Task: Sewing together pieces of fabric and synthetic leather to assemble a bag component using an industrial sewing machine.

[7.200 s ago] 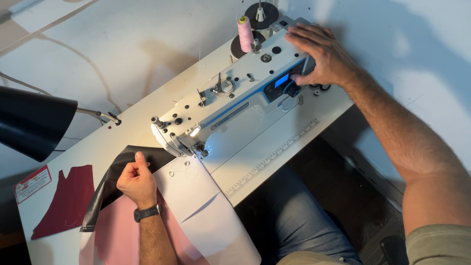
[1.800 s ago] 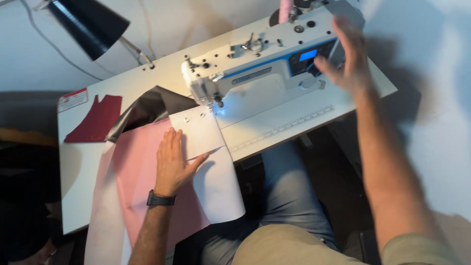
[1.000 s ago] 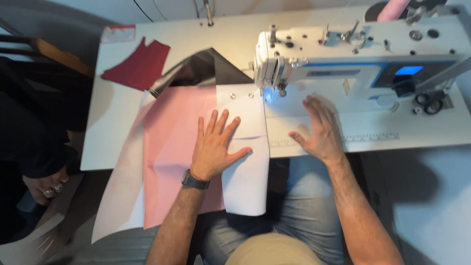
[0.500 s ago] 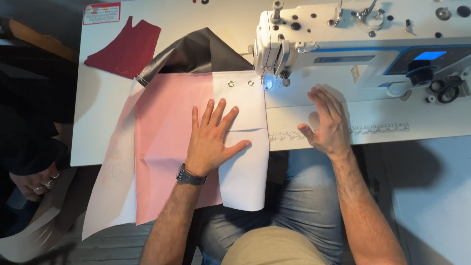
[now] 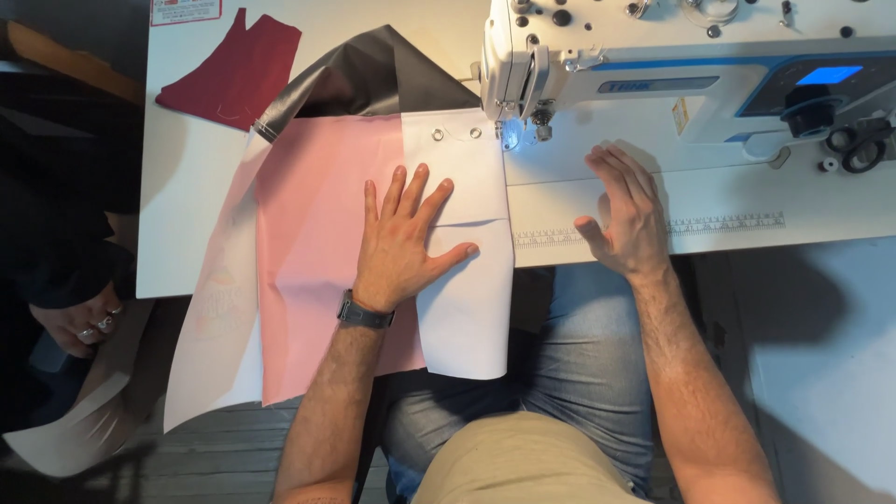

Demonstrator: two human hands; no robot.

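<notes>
With the left hand spread flat, gripping nothing, on the pink and white fabric lying on the bench left of the needle, and the right hand open over the sewing machine bed, feeding well probably means keeping the cloth smooth and its edge square.

Overhead view of a sewing station. Centre: left hand spread flat on pink fabric and an overlapping white panel with two metal eyelets. Right of centre: right hand, open, over the white table by a printed ruler. Top right: white sewing machine. Upper left: dark red piece, grey fabric.
</notes>
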